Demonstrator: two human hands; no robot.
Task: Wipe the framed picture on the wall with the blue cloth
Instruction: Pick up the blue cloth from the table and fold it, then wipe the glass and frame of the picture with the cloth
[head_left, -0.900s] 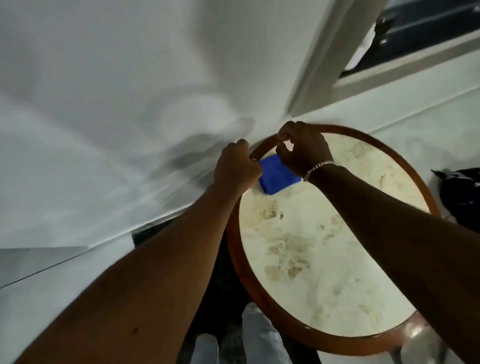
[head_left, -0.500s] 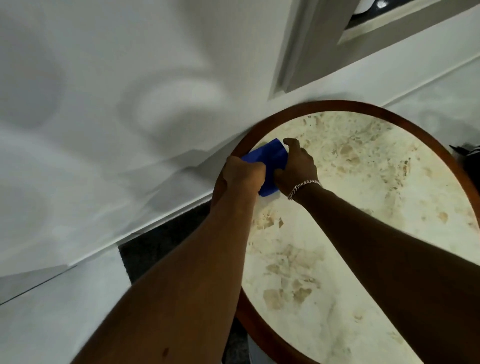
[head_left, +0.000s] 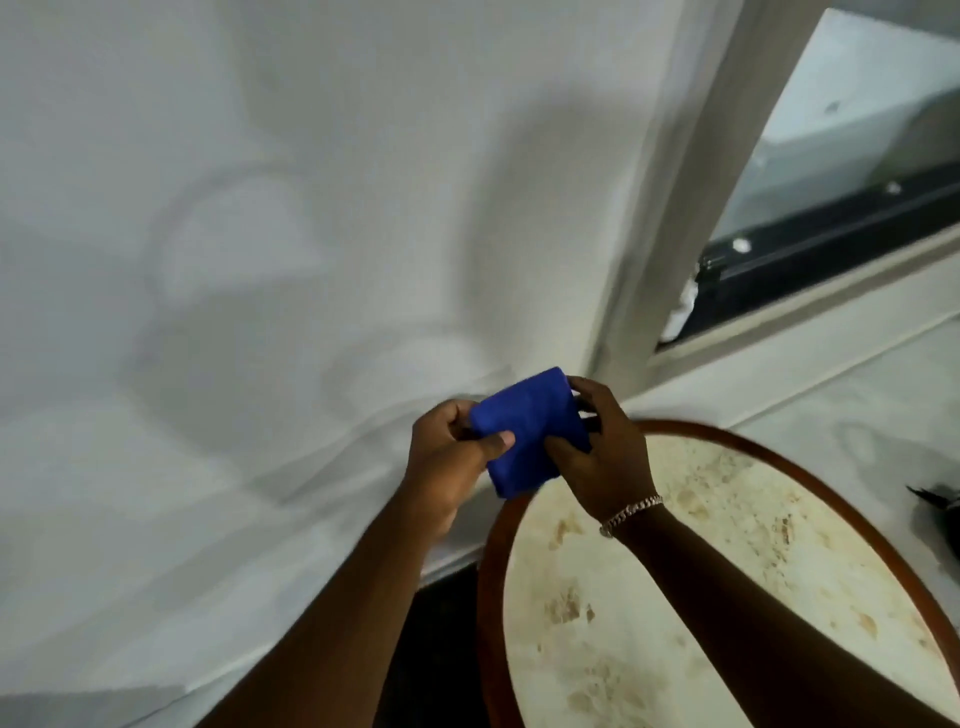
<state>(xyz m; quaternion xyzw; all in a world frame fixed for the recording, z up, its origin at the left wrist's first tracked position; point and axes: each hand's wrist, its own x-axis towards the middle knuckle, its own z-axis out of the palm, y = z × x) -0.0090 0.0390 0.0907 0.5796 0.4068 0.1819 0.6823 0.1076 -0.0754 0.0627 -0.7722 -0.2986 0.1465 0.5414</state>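
We held the folded blue cloth (head_left: 530, 431) in the air with both hands, raised above the far left edge of the round worktop (head_left: 727, 597) and in front of the white wall (head_left: 260, 208). Our left hand (head_left: 452, 457) pinched the cloth's left side, thumb laid across its front. Our right hand (head_left: 602, 457), a bracelet (head_left: 631, 512) on its wrist, gripped the right side, fingers curled behind. Both forearms reached forward and up. No framed picture was in view.
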